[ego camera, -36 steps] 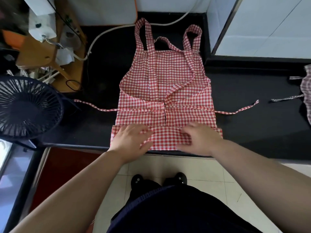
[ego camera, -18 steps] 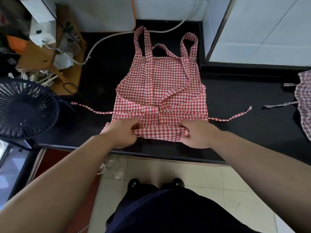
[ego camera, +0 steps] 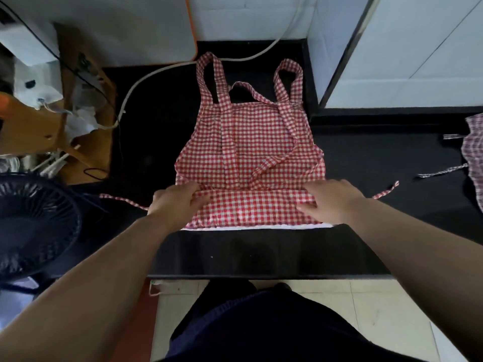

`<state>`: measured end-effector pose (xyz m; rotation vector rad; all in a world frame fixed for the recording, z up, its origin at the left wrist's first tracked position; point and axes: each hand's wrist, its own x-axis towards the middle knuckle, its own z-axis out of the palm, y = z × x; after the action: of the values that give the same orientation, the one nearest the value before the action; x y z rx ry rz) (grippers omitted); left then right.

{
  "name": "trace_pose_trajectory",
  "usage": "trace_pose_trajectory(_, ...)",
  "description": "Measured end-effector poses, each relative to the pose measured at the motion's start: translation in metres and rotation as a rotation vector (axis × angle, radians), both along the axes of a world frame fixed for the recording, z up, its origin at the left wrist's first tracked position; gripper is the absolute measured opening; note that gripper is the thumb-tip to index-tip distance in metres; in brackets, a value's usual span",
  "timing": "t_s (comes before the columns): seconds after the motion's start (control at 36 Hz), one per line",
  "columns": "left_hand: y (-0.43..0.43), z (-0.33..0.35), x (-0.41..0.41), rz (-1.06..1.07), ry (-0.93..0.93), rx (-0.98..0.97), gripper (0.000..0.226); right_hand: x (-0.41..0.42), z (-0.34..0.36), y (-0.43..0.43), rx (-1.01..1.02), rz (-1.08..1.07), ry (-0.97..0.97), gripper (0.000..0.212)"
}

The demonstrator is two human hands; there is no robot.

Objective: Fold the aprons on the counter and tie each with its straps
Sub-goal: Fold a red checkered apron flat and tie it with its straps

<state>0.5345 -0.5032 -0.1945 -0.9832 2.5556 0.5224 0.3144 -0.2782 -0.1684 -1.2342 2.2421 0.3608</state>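
While it lies flat on the glossy black desk (ego camera: pixel 261 252), the red-and-white gingham apron (ego camera: pixel 248 142) shows thin, soft woven cotton in small even checks. Its bib points away from the person, and its two shoulder loops (ego camera: pixel 211 77) arch at the far end as flat, narrow bands. The near end is turned over into a long rectangular folded band (ego camera: pixel 258 207), slightly puckered, with a pale white edge along its near side. The left hand (ego camera: pixel 177 202) grips the left end of that band, its fingers curled over the fold. The right hand (ego camera: pixel 332 202) rests on the right end with its fingers nearly straight, pressing the cloth down. One thin waist tie (ego camera: pixel 122 201) trails out to the left of the left hand and another waist tie (ego camera: pixel 386 189) curls off to the right. Well apart at the right edge, a second apron (ego camera: pixel 473 163) of duller, purplish check lies partly out of view with its own thin straps. A dark ribbed fan (ego camera: pixel 34 226) stands at the left, and a smooth white cable (ego camera: pixel 156 74) curves across the far part of the desk. Half a second ago both hands pinched a narrower, lifted fold close to the front edge of the desk. Now the fold has been carried farther up the apron and laid down. This leaves a wide strip of bare desk in front of it, and less of the skirt shows between the band and the bib.
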Motion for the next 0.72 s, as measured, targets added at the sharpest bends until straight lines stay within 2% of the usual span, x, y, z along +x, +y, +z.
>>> trace_pose_trajectory(0.14, -0.015, -0.012, -0.001, 0.081, -0.001, 0.067, 0.03, -0.005, -0.008, -0.007, 0.019, -0.198, -0.057, 0.03)
trace_pose_trajectory(0.39, -0.012, -0.008, -0.014, 0.133, -0.062, -0.081, 0.053, 0.0, -0.02, -0.014, 0.031, -0.4, -0.038, 0.028)
trace_pose_trajectory(0.44, -0.012, -0.006, -0.015, 0.158, -0.067, -0.153, 0.057, 0.004, -0.017, -0.015, 0.017, -0.34, 0.115, 0.029)
trace_pose_trajectory(0.5, -0.01, -0.004, -0.015, 0.143, -0.038, -0.28, 0.055, 0.012, -0.01, -0.018, -0.026, -0.184, 0.27, 0.035)
trace_pose_trajectory(0.56, -0.002, -0.007, -0.014, 0.009, 0.149, -0.341, 0.033, 0.021, -0.007, -0.021, -0.083, -0.01, 0.238, 0.037)
trace_pose_trajectory(0.61, 0.007, -0.013, -0.012, -0.13, 0.364, -0.254, 0.012, 0.029, -0.01, -0.021, -0.13, 0.011, 0.088, 0.038)
trace_pose_trajectory(0.67, 0.02, -0.014, -0.008, -0.132, 0.383, -0.086, 0.018, 0.035, -0.015, -0.018, -0.184, -0.067, -0.02, 0.038)
trace_pose_trajectory(0.72, 0.028, -0.013, -0.005, -0.094, 0.328, -0.013, 0.038, 0.038, -0.02, -0.015, -0.231, -0.117, -0.054, 0.041)
